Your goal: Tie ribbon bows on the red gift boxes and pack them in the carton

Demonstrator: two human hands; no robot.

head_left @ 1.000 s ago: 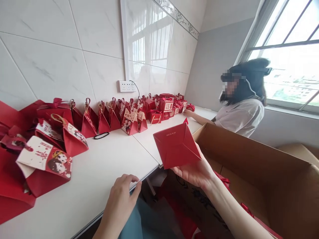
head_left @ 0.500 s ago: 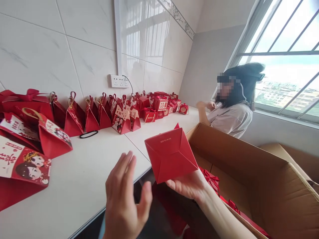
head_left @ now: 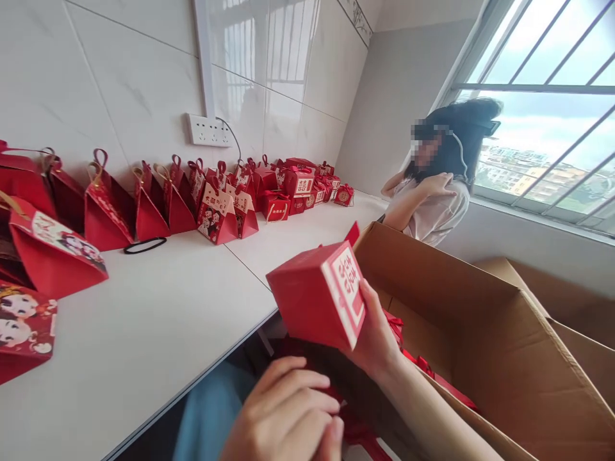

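A red gift box [head_left: 310, 298] with a pale panel of red characters on one side is gripped in my right hand [head_left: 377, 333]. The box tilts, its plain red face towards me, above the gap between table edge and carton. Below it is my left hand [head_left: 293, 413], fingers loosely bent and nothing visible in them. That hand is apart from the box, and its lower part is cut off by the frame edge.
Red gift boxes [head_left: 216, 214] line the white table [head_left: 177, 307] along the tiled wall, with a black loop [head_left: 144, 246] before them. On the right stands a cardboard carton [head_left: 485, 326] with red boxes [head_left: 432, 374] inside. Behind it is another person [head_left: 432, 205].
My right hand has turned the box, bringing its character panel into view. My left hand has moved down and right, fingers bending. The other person's arm has changed position.
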